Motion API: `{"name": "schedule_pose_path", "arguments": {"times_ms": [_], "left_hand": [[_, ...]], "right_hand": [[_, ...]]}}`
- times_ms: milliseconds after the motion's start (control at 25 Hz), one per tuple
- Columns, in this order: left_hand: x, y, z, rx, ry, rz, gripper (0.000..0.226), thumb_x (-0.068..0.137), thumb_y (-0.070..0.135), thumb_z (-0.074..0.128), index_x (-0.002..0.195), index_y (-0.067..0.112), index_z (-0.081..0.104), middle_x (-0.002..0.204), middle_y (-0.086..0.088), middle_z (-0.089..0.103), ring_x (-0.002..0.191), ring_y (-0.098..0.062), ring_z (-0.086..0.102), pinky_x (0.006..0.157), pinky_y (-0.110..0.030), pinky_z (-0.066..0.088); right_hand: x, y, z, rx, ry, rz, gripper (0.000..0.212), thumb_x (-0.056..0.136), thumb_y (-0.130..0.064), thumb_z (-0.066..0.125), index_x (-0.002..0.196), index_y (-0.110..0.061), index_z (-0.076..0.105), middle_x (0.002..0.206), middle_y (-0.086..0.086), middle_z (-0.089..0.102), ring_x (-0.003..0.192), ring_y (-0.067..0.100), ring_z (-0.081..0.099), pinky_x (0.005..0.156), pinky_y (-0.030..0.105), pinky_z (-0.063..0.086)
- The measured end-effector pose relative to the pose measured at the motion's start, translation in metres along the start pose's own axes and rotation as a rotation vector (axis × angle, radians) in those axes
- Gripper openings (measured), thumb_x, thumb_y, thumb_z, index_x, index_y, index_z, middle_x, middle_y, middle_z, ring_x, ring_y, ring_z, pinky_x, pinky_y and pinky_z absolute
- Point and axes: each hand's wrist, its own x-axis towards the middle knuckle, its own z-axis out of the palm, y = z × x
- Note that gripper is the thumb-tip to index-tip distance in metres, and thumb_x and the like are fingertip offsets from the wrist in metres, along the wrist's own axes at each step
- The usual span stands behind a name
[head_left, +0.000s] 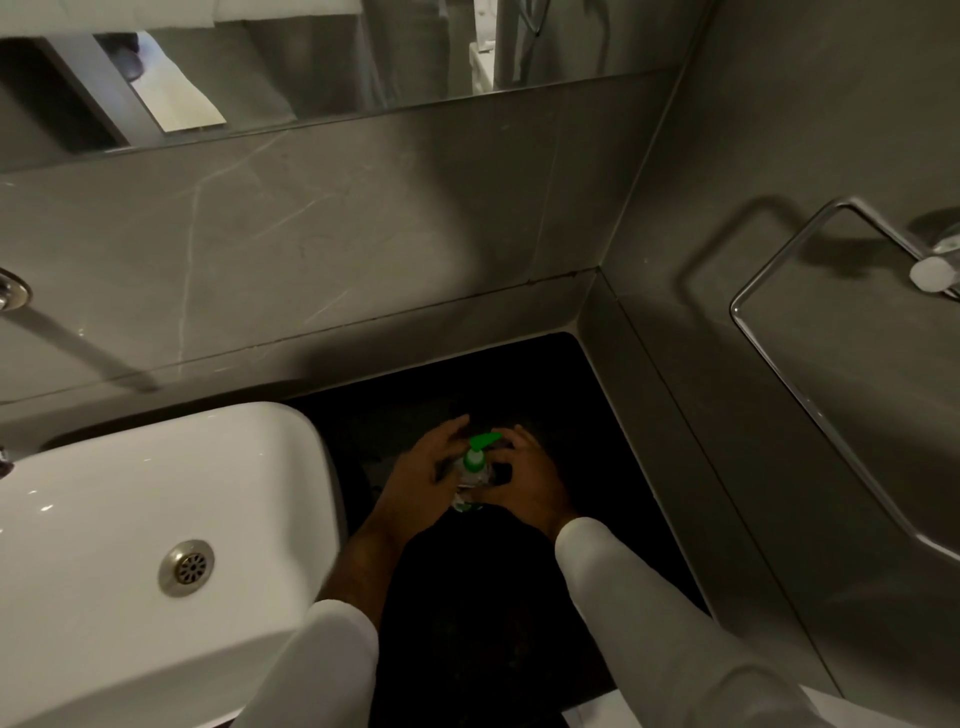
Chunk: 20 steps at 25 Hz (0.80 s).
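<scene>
A clear soap bottle (470, 480) with a green pump top stands on the black countertop (597, 415), to the right of the basin. My left hand (423, 475) wraps around its left side, fingers curled over the bottle's body. My right hand (530, 480) grips it from the right, with fingertips close to the green nozzle. Both arms wear white sleeves. The lower part of the bottle is hidden between my hands.
A white basin (156, 519) with a metal drain (186, 567) fills the lower left. Grey marble walls meet in a corner behind the counter. A chrome towel ring (810, 332) hangs on the right wall. A mirror (311, 67) runs along the top.
</scene>
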Motion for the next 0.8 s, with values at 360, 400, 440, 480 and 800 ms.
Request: {"name": "schedule_pose_path", "arguments": {"times_ms": [360,400,440,480,800], "left_hand": [[0.02,0.002,-0.005,0.534,0.03,0.2,0.037,0.074,0.023,0.089,0.108,0.012,0.08,0.11,-0.009,0.077,0.112,-0.03,0.068,0.102,-0.049,0.05],[0.021,0.0,-0.009,0.506,-0.027,0.198,0.043,0.074,0.022,0.089,0.116,0.017,0.078,0.115,-0.004,0.077,0.115,-0.024,0.065,0.106,-0.046,0.048],[0.022,-0.003,-0.013,0.487,-0.089,0.205,0.049,0.076,0.022,0.088,0.123,0.024,0.074,0.12,0.003,0.074,0.116,-0.016,0.063,0.107,-0.038,0.047],[0.022,-0.005,-0.016,0.488,-0.146,0.214,0.055,0.077,0.022,0.086,0.129,0.029,0.07,0.125,0.012,0.07,0.116,-0.005,0.058,0.106,-0.026,0.045],[0.026,0.003,-0.027,0.42,-0.346,0.202,0.06,0.092,0.016,0.075,0.146,0.031,0.054,0.142,0.021,0.059,0.132,0.005,0.055,0.109,-0.008,0.039]], "right_hand": [[0.0,-0.003,0.001,-0.045,-0.018,-0.019,0.054,0.072,-0.043,0.084,0.122,-0.024,0.073,0.158,-0.007,0.041,0.155,0.021,0.017,0.126,0.046,0.022],[-0.002,-0.003,-0.002,-0.042,-0.032,-0.033,0.054,0.072,-0.043,0.084,0.122,-0.025,0.073,0.158,-0.007,0.041,0.155,0.021,0.016,0.126,0.047,0.021],[-0.004,-0.005,-0.003,-0.045,-0.047,-0.049,0.055,0.072,-0.044,0.084,0.122,-0.026,0.072,0.159,-0.006,0.04,0.156,0.021,0.016,0.126,0.048,0.021],[-0.006,-0.006,-0.005,-0.054,-0.059,-0.064,0.056,0.071,-0.044,0.085,0.123,-0.025,0.072,0.159,-0.006,0.04,0.156,0.022,0.015,0.126,0.049,0.02],[-0.02,-0.017,-0.008,-0.078,-0.062,-0.074,0.053,0.073,-0.045,0.084,0.12,-0.022,0.074,0.157,-0.008,0.042,0.156,0.019,0.015,0.126,0.049,0.019]]}}
